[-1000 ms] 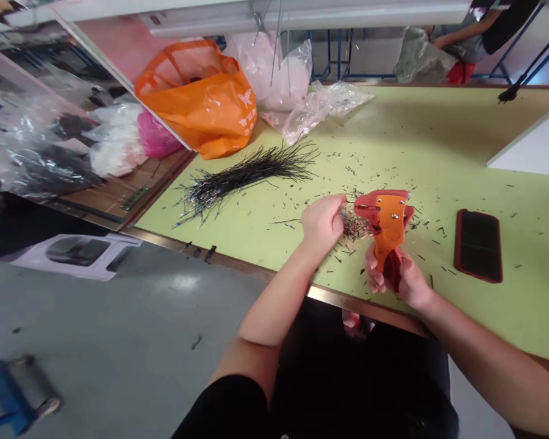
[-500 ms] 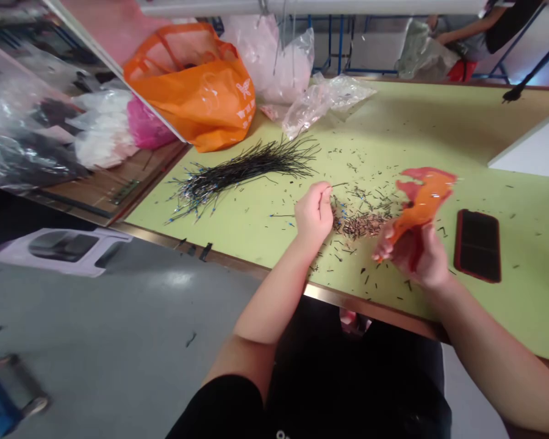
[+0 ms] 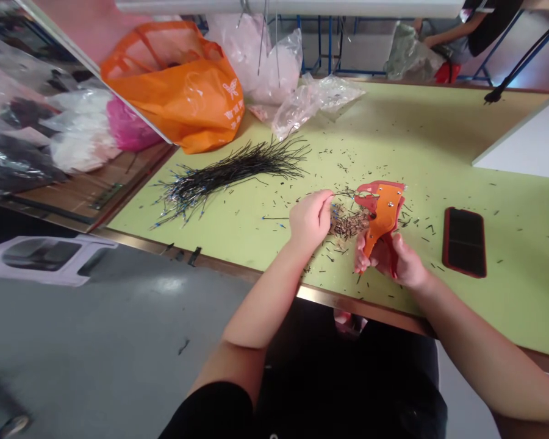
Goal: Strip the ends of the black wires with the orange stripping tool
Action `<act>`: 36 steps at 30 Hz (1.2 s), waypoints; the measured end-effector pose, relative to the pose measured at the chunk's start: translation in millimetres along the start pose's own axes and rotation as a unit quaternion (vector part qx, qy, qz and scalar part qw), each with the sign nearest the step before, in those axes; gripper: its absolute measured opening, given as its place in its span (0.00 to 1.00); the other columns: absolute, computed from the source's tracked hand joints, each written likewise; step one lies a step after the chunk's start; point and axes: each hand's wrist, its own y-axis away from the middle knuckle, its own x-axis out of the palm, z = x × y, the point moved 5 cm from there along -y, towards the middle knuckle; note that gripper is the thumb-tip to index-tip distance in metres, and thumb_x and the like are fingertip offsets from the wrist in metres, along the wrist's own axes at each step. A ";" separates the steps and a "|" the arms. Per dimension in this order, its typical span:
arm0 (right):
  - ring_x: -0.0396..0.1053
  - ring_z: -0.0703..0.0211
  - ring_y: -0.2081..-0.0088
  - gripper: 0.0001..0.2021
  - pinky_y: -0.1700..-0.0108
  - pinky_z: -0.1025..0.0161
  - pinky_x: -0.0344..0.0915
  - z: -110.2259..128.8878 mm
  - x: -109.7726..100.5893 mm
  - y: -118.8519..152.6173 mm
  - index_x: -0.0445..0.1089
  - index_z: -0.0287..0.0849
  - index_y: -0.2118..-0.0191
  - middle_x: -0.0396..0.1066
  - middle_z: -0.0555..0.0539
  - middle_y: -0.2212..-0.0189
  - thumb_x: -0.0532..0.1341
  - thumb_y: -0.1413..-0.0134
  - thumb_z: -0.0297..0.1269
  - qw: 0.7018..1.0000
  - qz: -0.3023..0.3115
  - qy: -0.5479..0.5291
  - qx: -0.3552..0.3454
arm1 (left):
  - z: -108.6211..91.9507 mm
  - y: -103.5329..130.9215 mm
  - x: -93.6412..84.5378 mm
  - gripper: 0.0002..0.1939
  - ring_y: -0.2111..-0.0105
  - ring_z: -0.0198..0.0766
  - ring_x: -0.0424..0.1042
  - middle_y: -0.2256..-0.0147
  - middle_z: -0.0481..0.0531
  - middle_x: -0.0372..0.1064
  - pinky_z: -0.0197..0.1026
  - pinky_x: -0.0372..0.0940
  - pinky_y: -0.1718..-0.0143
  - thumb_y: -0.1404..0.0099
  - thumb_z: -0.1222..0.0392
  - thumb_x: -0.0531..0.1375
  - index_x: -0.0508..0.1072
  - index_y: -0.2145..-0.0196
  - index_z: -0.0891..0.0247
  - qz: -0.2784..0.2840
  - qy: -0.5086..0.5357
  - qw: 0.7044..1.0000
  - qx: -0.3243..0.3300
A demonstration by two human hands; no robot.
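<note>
My left hand (image 3: 310,219) is closed in a pinch on a thin black wire (image 3: 343,193), whose free end reaches the jaws of an orange and red wire stripper (image 3: 387,207). My right hand (image 3: 391,256) is wrapped round the handles of that tool. Beneath and between my hands lies a pile of short black and copper-coloured clippings (image 3: 348,225). A large bundle of black wires (image 3: 238,167) with blue and silvery ends lies to the left. One loose wire (image 3: 275,218) is beside my left hand.
A phone with a red edge (image 3: 464,242) lies right of my right hand. Behind the bundle stand an orange bag (image 3: 178,91) and clear plastic bags (image 3: 311,103). A white panel (image 3: 526,137) rises at the right. Another person's arm (image 3: 457,30) shows at the back.
My right hand has brought the stripper left, and its jaws now meet the wire end. My left hand still pinches the wire. The whole view has shifted slightly.
</note>
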 end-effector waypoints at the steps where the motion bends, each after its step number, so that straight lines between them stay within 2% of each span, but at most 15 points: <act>1: 0.70 0.52 0.69 0.32 0.64 0.54 0.73 0.8 -2.1 -0.2 0.73 0.45 0.57 0.70 0.46 0.70 0.63 0.45 0.72 0.999 -0.025 0.021 -0.021 | -1.6 0.1 -0.2 0.22 0.67 0.39 0.78 0.64 0.54 0.81 0.41 0.69 0.63 0.19 0.52 0.47 0.79 0.58 0.61 -0.002 -0.004 1.000 -0.002; 5: 0.71 0.46 0.63 0.26 0.59 0.50 0.72 7.4 -10.4 1.1 0.74 0.49 0.54 0.73 0.43 0.65 0.66 0.43 0.67 0.980 -0.127 0.100 -0.113 | -10.3 0.5 -0.4 0.18 0.71 0.37 0.77 0.70 0.52 0.80 0.39 0.66 0.68 0.20 0.55 0.51 0.79 0.59 0.62 -0.002 -0.014 1.000 -0.004; 13: 0.72 0.44 0.61 0.30 0.57 0.47 0.73 5.9 -8.3 -6.5 0.73 0.50 0.56 0.74 0.42 0.63 0.65 0.48 0.72 0.978 -0.151 0.118 -0.079 | -37.1 8.8 6.9 0.13 0.66 0.38 0.82 0.65 0.53 0.84 0.39 0.68 0.65 0.23 0.60 0.55 0.80 0.54 0.60 0.048 -0.001 0.996 0.074; 18: 0.72 0.41 0.58 0.31 0.62 0.47 0.74 13.2 -7.8 -4.0 0.73 0.50 0.58 0.73 0.42 0.64 0.65 0.51 0.74 0.965 -0.193 0.140 -0.111 | -40.7 12.5 9.2 0.11 0.69 0.38 0.81 0.67 0.51 0.84 0.38 0.65 0.71 0.25 0.59 0.57 0.80 0.59 0.60 0.037 -0.031 0.995 0.085; 24: 0.74 0.39 0.56 0.33 0.62 0.47 0.75 -7.1 -20.3 -6.6 0.73 0.50 0.59 0.75 0.41 0.63 0.63 0.51 0.77 0.980 -0.157 0.124 -0.026 | -47.7 11.8 1.3 0.11 0.73 0.34 0.77 0.70 0.49 0.82 0.39 0.64 0.72 0.26 0.62 0.55 0.77 0.62 0.59 0.046 0.011 0.995 0.087; 29: 0.76 0.39 0.56 0.34 0.64 0.49 0.75 -19.9 -29.7 -7.1 0.72 0.51 0.54 0.76 0.43 0.65 0.62 0.50 0.76 0.979 -0.181 0.089 -0.014 | -54.1 12.2 -3.5 0.11 0.78 0.33 0.70 0.78 0.46 0.75 0.39 0.59 0.76 0.26 0.62 0.55 0.74 0.66 0.59 0.064 0.045 0.993 0.093; 32: 0.76 0.39 0.56 0.35 0.65 0.50 0.74 -19.9 -28.9 -6.5 0.71 0.50 0.53 0.75 0.43 0.66 0.60 0.49 0.77 0.980 -0.181 0.078 -0.014 | -54.9 11.3 -4.6 0.11 0.79 0.32 0.67 0.78 0.45 0.74 0.39 0.59 0.75 0.27 0.62 0.54 0.73 0.67 0.59 0.092 0.092 0.989 0.071; 36: 0.76 0.40 0.56 0.34 0.63 0.50 0.75 -16.3 -26.0 -6.3 0.72 0.49 0.54 0.74 0.43 0.66 0.59 0.47 0.76 0.985 -0.156 0.074 -0.026 | -54.2 9.2 -5.4 0.14 0.81 0.30 0.63 0.78 0.44 0.72 0.37 0.60 0.75 0.26 0.61 0.54 0.69 0.72 0.59 0.149 0.172 0.974 0.010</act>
